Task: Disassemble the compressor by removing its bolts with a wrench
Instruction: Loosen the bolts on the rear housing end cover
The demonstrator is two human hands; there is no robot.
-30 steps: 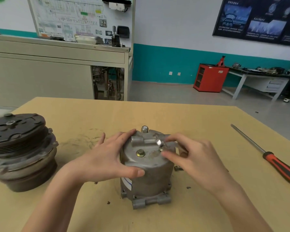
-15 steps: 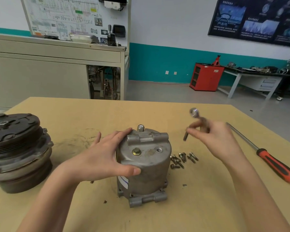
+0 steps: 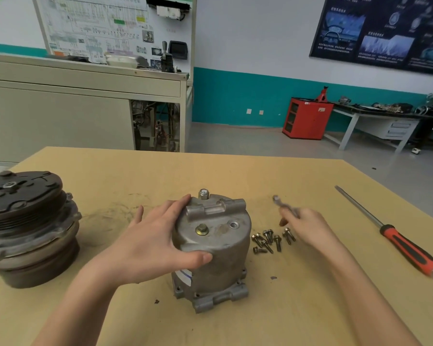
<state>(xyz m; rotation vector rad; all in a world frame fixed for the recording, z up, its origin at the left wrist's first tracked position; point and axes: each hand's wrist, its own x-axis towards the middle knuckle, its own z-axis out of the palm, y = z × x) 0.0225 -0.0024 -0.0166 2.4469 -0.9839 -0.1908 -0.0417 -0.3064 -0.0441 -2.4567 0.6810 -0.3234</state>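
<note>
The compressor [image 3: 211,248] stands upright on the wooden table [image 3: 298,308], nearest the viewer and about in the middle. The left hand [image 3: 158,243] is spread over its left side, thumb across the front wall and fingers curled onto the top edge. One brass-coloured bolt [image 3: 202,230] is still seated in the top face, with an empty hole [image 3: 233,224] to its right. Just right of the compressor lies a small heap of loose bolts [image 3: 270,240] on the table. Above them the right hand [image 3: 308,227] pinches a blurred metal wrench [image 3: 284,206] between its fingertips. Further right lies a screwdriver [image 3: 395,236] with a red and black handle. At far left sits a dark pulley [image 3: 28,221].
</note>
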